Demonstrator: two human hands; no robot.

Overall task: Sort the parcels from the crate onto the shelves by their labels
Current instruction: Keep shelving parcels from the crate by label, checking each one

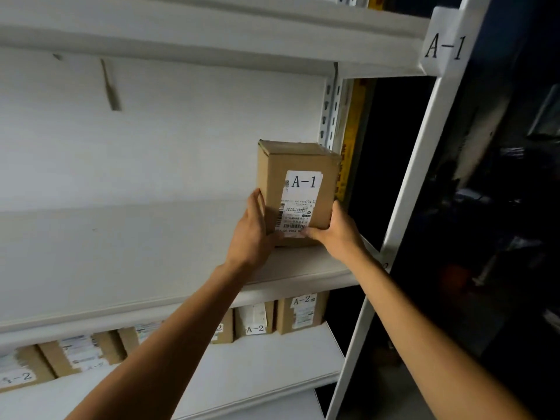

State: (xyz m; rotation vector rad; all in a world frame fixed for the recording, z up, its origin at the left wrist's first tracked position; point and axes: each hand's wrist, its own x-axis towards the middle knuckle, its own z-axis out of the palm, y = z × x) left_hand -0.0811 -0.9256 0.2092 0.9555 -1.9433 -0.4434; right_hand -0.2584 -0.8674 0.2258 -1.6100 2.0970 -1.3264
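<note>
parcel btwn both hands' fingers

My view is dim and soft. The white shelf is evenly lit; the right side falls black. Edges bend.

One head-worn view, close to the shelving

We look forward and slightly up from head height at the white shelf unit, near enough that both forearms reach in from the bottom edge; the upright post runs down the right.
</note>
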